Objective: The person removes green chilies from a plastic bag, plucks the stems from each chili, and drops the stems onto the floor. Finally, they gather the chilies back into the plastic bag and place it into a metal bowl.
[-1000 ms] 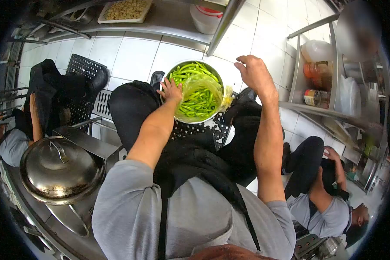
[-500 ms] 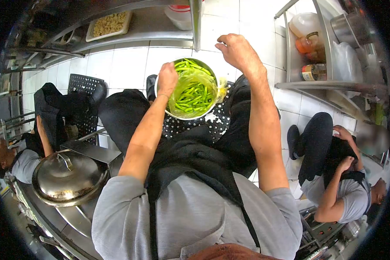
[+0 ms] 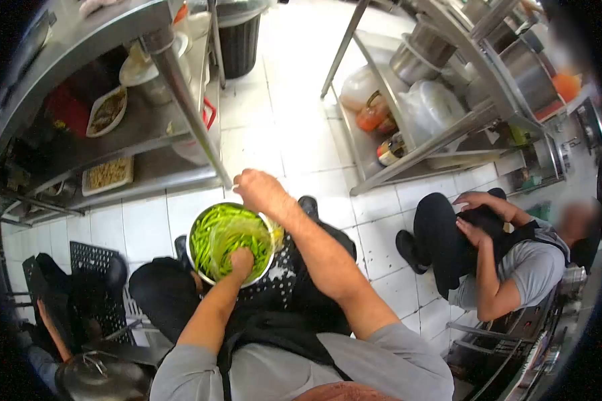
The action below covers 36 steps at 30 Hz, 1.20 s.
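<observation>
Between my knees stands a round pot full of green chili peppers. A clear yellowish plastic bag with more green chilies lies open inside it. My left hand reaches down into the bag, its fingers hidden among the chilies. Above the pot's far right rim is my right hand, closed with thumb and fingers pinched together. A tiny pale bit shows at its fingertips, too small to name.
Steel shelving rises at the left, with a tray of pale chopped food. Another rack at the right holds pots and jars. A co-worker sits at right, another person at far left. A black bin stands behind.
The view has tilted up and turned, showing more shelving. My left hand has moved from the pot's left rim down into the bag. My right hand has come closer to the pot.
</observation>
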Available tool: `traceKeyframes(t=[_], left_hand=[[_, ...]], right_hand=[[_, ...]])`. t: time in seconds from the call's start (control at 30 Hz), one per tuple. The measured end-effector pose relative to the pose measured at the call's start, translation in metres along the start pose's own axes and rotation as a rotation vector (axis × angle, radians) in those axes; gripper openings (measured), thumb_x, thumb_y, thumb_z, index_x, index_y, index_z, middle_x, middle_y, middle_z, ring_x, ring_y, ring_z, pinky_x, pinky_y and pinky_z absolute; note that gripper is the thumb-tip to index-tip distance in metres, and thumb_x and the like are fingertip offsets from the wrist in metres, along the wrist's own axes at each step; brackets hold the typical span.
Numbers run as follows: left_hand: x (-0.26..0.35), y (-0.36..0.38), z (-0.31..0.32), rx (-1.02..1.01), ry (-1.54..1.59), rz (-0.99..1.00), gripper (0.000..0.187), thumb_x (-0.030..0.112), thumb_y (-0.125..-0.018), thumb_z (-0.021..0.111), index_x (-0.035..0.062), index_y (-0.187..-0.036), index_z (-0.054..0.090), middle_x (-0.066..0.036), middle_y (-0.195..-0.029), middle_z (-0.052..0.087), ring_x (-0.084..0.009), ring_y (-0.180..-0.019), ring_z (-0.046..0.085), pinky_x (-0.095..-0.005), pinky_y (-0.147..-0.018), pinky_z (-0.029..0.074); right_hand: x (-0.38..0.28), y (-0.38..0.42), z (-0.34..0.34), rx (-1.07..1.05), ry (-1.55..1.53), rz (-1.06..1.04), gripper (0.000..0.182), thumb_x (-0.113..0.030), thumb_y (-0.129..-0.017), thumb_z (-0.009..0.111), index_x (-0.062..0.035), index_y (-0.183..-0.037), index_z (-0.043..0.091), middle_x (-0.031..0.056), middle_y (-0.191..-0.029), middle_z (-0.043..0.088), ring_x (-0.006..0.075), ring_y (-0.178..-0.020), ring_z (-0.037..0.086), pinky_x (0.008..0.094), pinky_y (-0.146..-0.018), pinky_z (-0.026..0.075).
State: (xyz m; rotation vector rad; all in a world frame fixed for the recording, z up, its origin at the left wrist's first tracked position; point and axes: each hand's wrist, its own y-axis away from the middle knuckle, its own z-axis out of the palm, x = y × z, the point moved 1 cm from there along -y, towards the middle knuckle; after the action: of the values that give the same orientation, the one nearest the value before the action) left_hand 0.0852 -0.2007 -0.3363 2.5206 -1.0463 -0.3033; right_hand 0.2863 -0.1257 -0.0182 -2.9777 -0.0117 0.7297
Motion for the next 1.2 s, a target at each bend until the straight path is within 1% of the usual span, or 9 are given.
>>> traceKeyframes(t=[0.23,0.43,0.53,0.63,0.7,0.87,1.0,1.03,1.2], left_hand=[[-0.009,0.014,-0.003,0.079,0.135,-0.117,0.019,0.022,-0.091,0.051,0.0117,-0.094,0.067,-0.008,-0.086,0.068,-0.0278,-0.081,0.069,-0.0469,-0.064,0.053],[-0.026,0.039,-0.085,-0.262,-0.015,0.116,0.026,0.019,-0.090,0.050,0.0092,-0.104,0.070,-0.010,-0.094,0.073,-0.0241,-0.085,0.071,-0.0474,-0.068,0.051],[-0.049,0.040,-0.105,-0.249,0.106,0.268,0.029,0.019,-0.090,0.050,0.0045,-0.105,0.070,-0.012,-0.096,0.073,-0.0276,-0.085,0.070,-0.0472,-0.071,0.051],[-0.068,0.043,-0.191,-0.142,0.326,0.439,0.027,0.015,-0.091,0.050,-0.0004,-0.106,0.067,-0.013,-0.091,0.072,-0.0244,-0.082,0.070,-0.0403,-0.071,0.053],[-0.092,0.050,-0.244,-0.194,1.102,0.287,0.026,0.013,-0.096,0.049,-0.0027,-0.115,0.060,-0.012,-0.091,0.070,-0.0185,-0.076,0.067,-0.0343,-0.071,0.054],[-0.120,0.070,-0.320,-0.091,1.820,0.325,0.029,0.019,-0.101,0.050,0.0030,-0.125,0.049,-0.006,-0.106,0.061,-0.0124,-0.082,0.059,-0.0254,-0.076,0.049],[-0.122,0.060,-0.326,0.055,1.867,0.303,0.034,0.016,-0.102,0.046,0.0039,-0.134,0.046,-0.003,-0.099,0.057,-0.0088,-0.079,0.050,-0.0231,-0.070,0.045],[-0.124,0.053,-0.321,0.091,1.865,0.251,0.037,0.016,-0.102,0.045,0.0043,-0.137,0.045,-0.002,-0.101,0.057,-0.0082,-0.080,0.051,-0.0220,-0.070,0.044],[-0.123,0.057,-0.337,0.130,1.857,0.207,0.032,0.027,-0.104,0.043,0.0074,-0.124,0.058,0.005,-0.088,0.056,-0.0030,-0.069,0.044,-0.0174,-0.062,0.038]], right_hand=[[-0.009,0.002,-0.019,-0.013,-0.023,0.040,0.017,-0.012,-0.081,0.067,0.0026,-0.090,0.068,0.0217,-0.089,0.064,0.0386,-0.084,0.067,0.0470,-0.076,0.054],[-0.010,-0.001,-0.013,-0.008,-0.031,0.022,0.018,-0.014,-0.082,0.067,0.0033,-0.086,0.068,0.0226,-0.089,0.065,0.0396,-0.084,0.066,0.0471,-0.077,0.054],[-0.013,0.002,-0.008,0.000,-0.036,0.010,0.018,-0.015,-0.083,0.066,0.0031,-0.085,0.069,0.0231,-0.089,0.065,0.0397,-0.085,0.066,0.0470,-0.078,0.054],[-0.010,0.000,-0.007,0.027,-0.056,-0.009,0.020,-0.016,-0.084,0.066,0.0031,-0.085,0.068,0.0231,-0.089,0.066,0.0396,-0.085,0.066,0.0473,-0.078,0.054],[-0.009,0.000,-0.010,0.072,-0.099,-0.037,0.021,-0.018,-0.085,0.065,0.0028,-0.085,0.068,0.0228,-0.089,0.066,0.0395,-0.085,0.066,0.0477,-0.078,0.053],[-0.025,-0.004,-0.029,0.095,-0.381,-0.037,0.024,-0.021,-0.089,0.064,0.0021,-0.093,0.069,0.0218,-0.086,0.068,0.0373,-0.081,0.066,0.0433,-0.074,0.053],[-0.020,-0.008,-0.013,0.169,-0.430,-0.125,0.021,-0.017,-0.090,0.064,0.0026,-0.094,0.070,0.0216,-0.083,0.068,0.0356,-0.076,0.067,0.0409,-0.071,0.053],[-0.016,-0.010,-0.007,0.229,-0.470,-0.102,0.019,-0.016,-0.088,0.063,0.0013,-0.090,0.070,0.0252,-0.083,0.066,0.0401,-0.079,0.065,0.0447,-0.074,0.052],[-0.030,-0.011,-0.024,0.205,-0.500,-0.001,0.012,-0.005,-0.087,0.062,0.0022,-0.090,0.070,0.0190,-0.080,0.065,0.0309,-0.070,0.063,0.0386,-0.067,0.050]])
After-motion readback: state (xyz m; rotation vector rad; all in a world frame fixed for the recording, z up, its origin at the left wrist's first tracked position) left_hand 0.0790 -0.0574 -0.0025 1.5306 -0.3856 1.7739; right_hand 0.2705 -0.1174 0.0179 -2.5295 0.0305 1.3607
